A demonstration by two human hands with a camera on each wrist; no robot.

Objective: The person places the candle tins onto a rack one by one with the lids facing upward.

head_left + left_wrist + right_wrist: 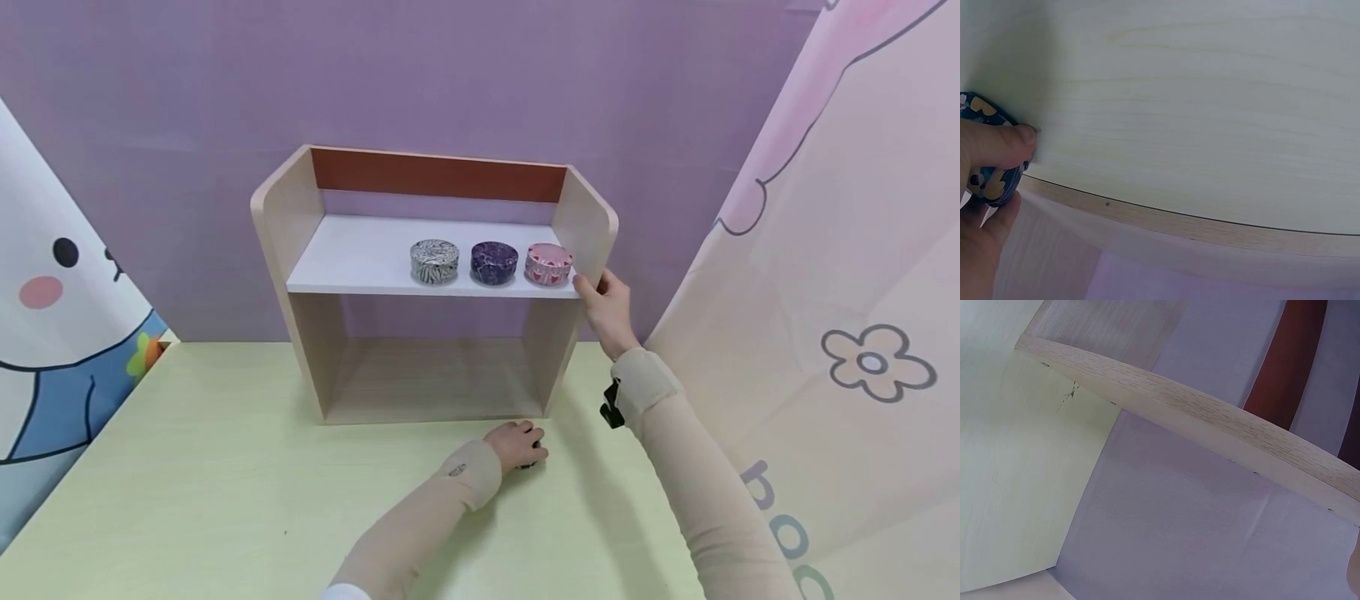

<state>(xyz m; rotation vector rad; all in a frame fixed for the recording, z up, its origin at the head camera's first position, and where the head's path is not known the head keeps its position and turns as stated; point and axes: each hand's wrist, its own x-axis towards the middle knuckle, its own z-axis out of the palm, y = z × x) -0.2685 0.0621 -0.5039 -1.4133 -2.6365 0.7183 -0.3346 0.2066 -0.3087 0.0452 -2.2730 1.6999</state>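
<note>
My left hand (516, 446) pinches a round tin (996, 189), dark blue with a pale floral pattern, down at the tabletop before the shelf's front right corner. Most of that tin is hidden under the hand in the head view; the left wrist view shows the thumb across it. At the right, my right hand (611, 317) grips the side panel of a two-tier wooden shelf (592, 218), thumb near the front edge. Three round tins stand in a row on its white upper board: a black-and-white one (434, 262), a purple one (494, 263) and a pink one (548, 264).
The shelf stands on a pale yellow-green table (187, 467) against a purple backdrop (465, 75). A printed curtain (825, 275) hangs along the right, and a cartoon cloth (67, 333) borders the left. Brown board (442, 175) spans the shelf's upper back.
</note>
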